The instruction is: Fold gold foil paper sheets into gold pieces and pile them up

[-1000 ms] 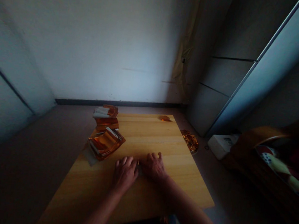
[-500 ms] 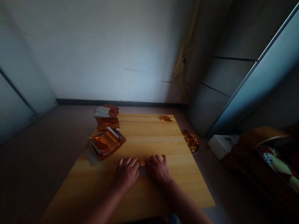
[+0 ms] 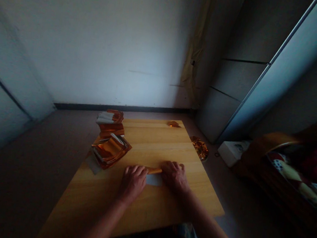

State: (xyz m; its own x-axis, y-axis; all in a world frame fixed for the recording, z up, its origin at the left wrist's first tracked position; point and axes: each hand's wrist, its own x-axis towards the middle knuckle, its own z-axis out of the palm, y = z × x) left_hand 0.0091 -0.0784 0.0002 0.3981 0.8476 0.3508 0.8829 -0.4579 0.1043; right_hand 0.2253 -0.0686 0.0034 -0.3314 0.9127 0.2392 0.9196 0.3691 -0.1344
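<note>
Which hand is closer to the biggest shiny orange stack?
The left hand. It's just in front and to the right of the stack; the right hand is farther right.

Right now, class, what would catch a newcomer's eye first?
Shiny copper-coloured sheets, piled at the wooden table's left side. Then the left hand and right hand near its middle, an orange strip between them. A glinting heap lies beyond the right edge.

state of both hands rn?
Left hand: fingers curled down on the left end of the foil sheet.
Right hand: fingers curled on its right end.
</note>
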